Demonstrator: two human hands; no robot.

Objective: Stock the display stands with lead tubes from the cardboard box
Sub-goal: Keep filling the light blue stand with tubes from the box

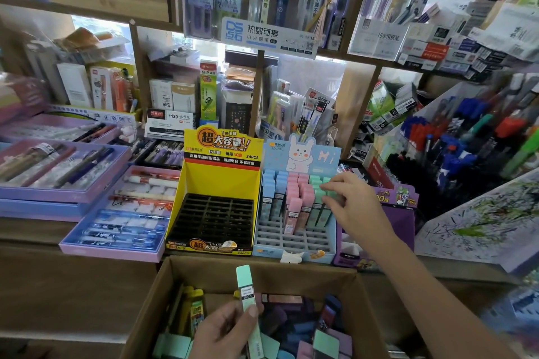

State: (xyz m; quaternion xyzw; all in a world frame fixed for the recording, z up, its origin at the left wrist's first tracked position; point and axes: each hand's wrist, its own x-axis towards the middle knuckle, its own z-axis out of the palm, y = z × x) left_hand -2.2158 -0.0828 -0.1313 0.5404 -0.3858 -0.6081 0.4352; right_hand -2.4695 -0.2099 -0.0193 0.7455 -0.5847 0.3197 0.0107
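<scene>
My left hand (226, 329) pinches a mint-green lead tube (247, 294) upright over the open cardboard box (151, 300), which holds several mint, pink, blue, purple and yellow tubes. My right hand (354, 204) reaches to the pastel rabbit display stand (291, 245); its fingertips touch the mint tubes (319, 183) in the stand's right columns. Blue tubes (274, 183) and pink tubes (299, 192) fill the back rows, and the front slots are bare. The yellow display stand (218, 175) to its left has a black grid with no tubes in it.
Purple trays of pens (116, 213) lie left of the stands on the wooden counter. A purple box (399, 213) sits right of the rabbit stand, with racks of coloured pens (455, 140) beyond. Packed shelves rise behind.
</scene>
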